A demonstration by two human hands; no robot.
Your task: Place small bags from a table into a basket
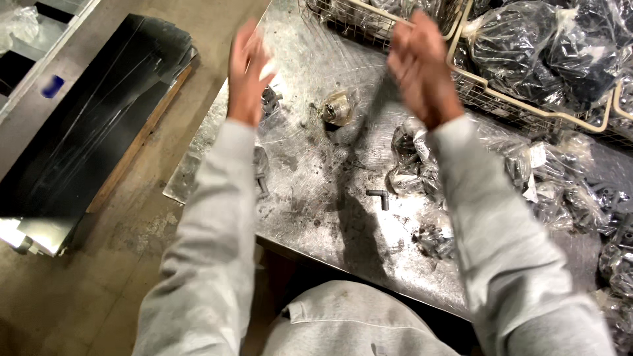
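Over the scratched metal table [310, 191] we hold both hands raised and blurred. Our left hand [247, 72] pinches something pale and small that we cannot make out; our right hand [419, 69] is loosely curled, with nothing in it that we can see. Between and just below them lies a small clear bag [336, 107] with a part inside, its direction unclear. Nearer, a dark elbow fitting [379, 196] lies flat, its long leg pointing toward us. Bagged parts [554, 181] crowd the right; wire baskets [527, 109] stand far.

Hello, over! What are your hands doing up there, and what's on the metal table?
Left hand, right hand raised, blurred, apart. Clear bag stretched between them. Loose elbow fitting on the metal table.
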